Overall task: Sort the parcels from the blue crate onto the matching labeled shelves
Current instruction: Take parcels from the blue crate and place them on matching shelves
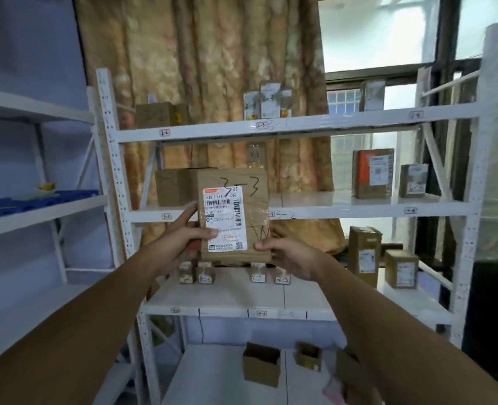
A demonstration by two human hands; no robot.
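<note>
A white rack fills the far side of the view, with a curtain behind it and boxes standing on several levels. Small tags sit on the front beams but are too blurred to read. A scrawl on the beam of the middle shelf looks like "3-2".

The parcel is held up in the air, near the camera, in front of the middle shelf and left of centre. It stands upright with "3-3" written across its top. It is a plain cardboard box and should be stiff, with firm edges. It is probably light, since it is held only at its lower corners. A band of clear tape crosses the face. The tape and the glossy printed label will be slicker than the bare card, so the bare side walls and bottom edge are the better places to grip.

The left hand holds the lower left corner, with its thumb on the label and a finger lying up the left edge. The right hand pinches the lower right corner, with its thumb on the front and the other fingers hidden behind. If the scrawl is read rightly, the lower shelf may be where it belongs, but that is a guess.
</note>
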